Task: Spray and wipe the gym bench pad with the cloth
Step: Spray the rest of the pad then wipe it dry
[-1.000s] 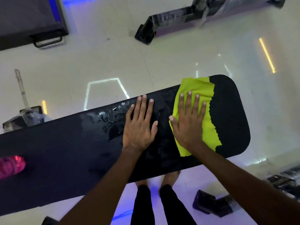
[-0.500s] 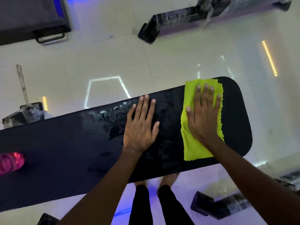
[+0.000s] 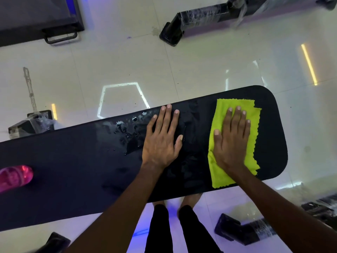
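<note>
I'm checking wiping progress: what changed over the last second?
The right hand, flat on the cloth, slid it toward the pad's rounded end. Nothing was gripped or released. The left hand stays flat on the pad, the droplets remain unwiped, and the pink bottle hasn't moved.

Pink bottle (image 3: 15, 177) cut off at left edge, blurred; bench pad (image 3: 73, 170) runs off left edge; cloth (image 3: 218, 172) partly under right hand (image 3: 230, 141).

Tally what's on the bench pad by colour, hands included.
Yellow-green cloth: 1
Pink bottle: 1
Bare hands, left hand and right hand: 2
Total: 4, all on the black bench pad.
</note>
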Demonstrator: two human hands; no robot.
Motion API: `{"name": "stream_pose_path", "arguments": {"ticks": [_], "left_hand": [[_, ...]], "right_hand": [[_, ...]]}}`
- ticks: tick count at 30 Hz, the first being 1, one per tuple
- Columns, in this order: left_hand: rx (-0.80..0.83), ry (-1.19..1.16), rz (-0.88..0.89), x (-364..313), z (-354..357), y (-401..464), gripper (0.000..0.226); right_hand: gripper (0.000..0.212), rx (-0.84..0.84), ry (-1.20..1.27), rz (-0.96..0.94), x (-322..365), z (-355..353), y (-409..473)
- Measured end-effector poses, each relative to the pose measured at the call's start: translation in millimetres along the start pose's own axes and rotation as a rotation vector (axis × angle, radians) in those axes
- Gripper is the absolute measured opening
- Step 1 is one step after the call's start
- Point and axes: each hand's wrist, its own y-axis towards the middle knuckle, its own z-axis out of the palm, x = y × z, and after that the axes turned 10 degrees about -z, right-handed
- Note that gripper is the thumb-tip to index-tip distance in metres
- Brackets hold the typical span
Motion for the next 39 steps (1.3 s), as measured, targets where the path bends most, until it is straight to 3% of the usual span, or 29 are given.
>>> {"name": "stream_pose_path", "arguments": {"ticks": [2,6,8,16,19,22,24,28,31,34,39], "left_hand": [[-0.005,-0.003,0.005,-0.1,0.2,0.4,0.073],[-0.016,-0.001,0.006,-0.5,-0.3,0.5,0.072],[-0.010,-0.003,0.012,-0.2,-0.7,0.7,0.071],[-0.001,0.011,0.002,-0.6,-0.9,1.0,0.072],[-0.001,0.007,0.000,-0.9,-2.3,0.0,0.072],[-0.011,0.009,0.007,-0.6,-3.1,1.0,0.072],[-0.017,0.008,0.005,0.0,-3.1,1.3,0.072],[-0.025,0.019,0.010,-0.6,-2.7,0.6,0.072],[-0.015,0.026,-0.001,-2.3,-4.8,0.1,0.072],[-0.002,0.033,-0.003,-2.6,-6.4,0.2,0.072],[-0.012,0.034,-0.004,-2.2,-5.6,0.4,0.072]], "right_hand": [[0.073,0.021,-0.019,-0.046,16.5,1.4,14.6],[0.070,0.072,-0.005,-0.400,30.6,0.3,63.3],[0.067,0.079,-0.005,-0.454,24.9,-3.3,74.8],[0.071,0.029,-0.055,-0.076,15.8,5.4,-16.5],[0.073,0.048,-0.078,-0.147,37.8,11.4,-13.9],[0.070,0.047,-0.053,-0.321,24.6,7.0,7.6],[0.067,0.031,-0.027,-0.328,8.4,5.0,13.0],[0.068,-0.068,0.003,0.082,1.0,6.5,-26.4],[0.070,-0.075,-0.038,0.184,24.5,14.8,-71.9],[0.073,-0.035,-0.039,0.076,40.7,20.9,-75.0],[0.067,0.020,-0.046,-0.374,-12.7,11.5,-35.1]]}}
